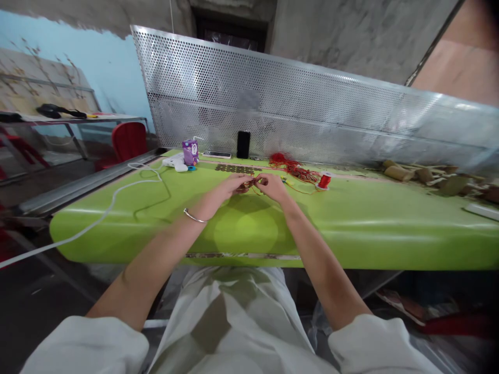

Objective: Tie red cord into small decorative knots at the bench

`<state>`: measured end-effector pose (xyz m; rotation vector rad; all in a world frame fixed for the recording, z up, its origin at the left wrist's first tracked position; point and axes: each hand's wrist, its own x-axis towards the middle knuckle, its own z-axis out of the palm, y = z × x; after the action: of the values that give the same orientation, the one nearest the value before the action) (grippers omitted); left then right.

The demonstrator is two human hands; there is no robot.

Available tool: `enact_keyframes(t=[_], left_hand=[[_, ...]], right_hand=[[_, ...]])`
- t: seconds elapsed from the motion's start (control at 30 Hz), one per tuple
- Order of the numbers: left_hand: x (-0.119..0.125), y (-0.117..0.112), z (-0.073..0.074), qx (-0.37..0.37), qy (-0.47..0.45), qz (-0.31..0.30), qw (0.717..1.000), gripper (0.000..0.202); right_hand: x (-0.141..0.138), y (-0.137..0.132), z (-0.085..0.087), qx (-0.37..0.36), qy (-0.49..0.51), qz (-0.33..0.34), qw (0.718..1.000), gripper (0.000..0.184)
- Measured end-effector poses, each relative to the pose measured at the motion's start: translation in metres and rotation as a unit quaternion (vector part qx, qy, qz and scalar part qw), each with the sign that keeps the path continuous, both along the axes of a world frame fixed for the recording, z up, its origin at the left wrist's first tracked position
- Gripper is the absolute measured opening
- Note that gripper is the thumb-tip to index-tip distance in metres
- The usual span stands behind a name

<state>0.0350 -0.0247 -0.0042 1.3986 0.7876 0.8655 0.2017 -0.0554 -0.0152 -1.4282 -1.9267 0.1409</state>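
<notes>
My left hand (236,183) is closed over a small bunch of brownish-gold, coin-like pieces (245,187), partly hidden by the fingers. Close against it, my right hand (272,186) has thumb and fingertips pinched together at the edge of the bunch. Whatever sits in that pinch is too small to make out. Just beyond the hands lie rows of dark brown, coin-like discs (236,169). A tangle of red thread (286,162) spreads behind my right hand, and a red thread spool (324,181) stands to its right.
A green-covered table (351,218) carries a purple box (191,152), a white cable (113,200) at left and an upright black phone (243,144). A perforated metal panel (249,98) rises behind. Wooden pieces (397,170) lie at the right; a red chair (128,141) stands left.
</notes>
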Motion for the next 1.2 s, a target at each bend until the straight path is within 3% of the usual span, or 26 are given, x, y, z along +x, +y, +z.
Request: enact_keyframes(t=[0.17, 0.33, 0.7, 0.83, 0.93, 1.1, 1.2], left_hand=[[-0.0002, 0.0001, -0.0008, 0.002, 0.003, -0.007, 1.000, 0.016], [-0.0002, -0.0013, -0.0008, 0.003, 0.013, -0.025, 1.000, 0.011], [-0.0007, -0.0042, 0.0044, 0.023, -0.022, 0.039, 0.999, 0.018], [-0.0017, -0.0054, 0.0039, 0.017, -0.014, 0.012, 1.000, 0.022], [-0.0012, -0.0036, 0.0019, 0.015, 0.000, -0.010, 1.000, 0.018], [0.0000, 0.0001, -0.0001, 0.009, 0.011, -0.023, 1.000, 0.010], [0.0001, 0.0018, 0.0004, 0.003, 0.000, -0.002, 1.000, 0.011]], right_hand=[[-0.0009, -0.0027, 0.0010, -0.020, 0.036, 0.000, 0.999, 0.031], [-0.0035, -0.0037, 0.0023, -0.076, 0.006, 0.032, 0.997, 0.036], [-0.0038, -0.0041, 0.0014, -0.054, 0.048, 0.042, 0.997, 0.015], [-0.0047, -0.0051, 0.0014, -0.049, 0.092, 0.040, 0.994, 0.032], [-0.0044, -0.0060, 0.0027, -0.062, 0.071, 0.056, 0.994, 0.047], [-0.0043, -0.0063, 0.0057, -0.061, -0.027, 0.050, 0.997, 0.019], [-0.0050, -0.0065, 0.0059, -0.050, -0.030, 0.051, 0.997, 0.017]])
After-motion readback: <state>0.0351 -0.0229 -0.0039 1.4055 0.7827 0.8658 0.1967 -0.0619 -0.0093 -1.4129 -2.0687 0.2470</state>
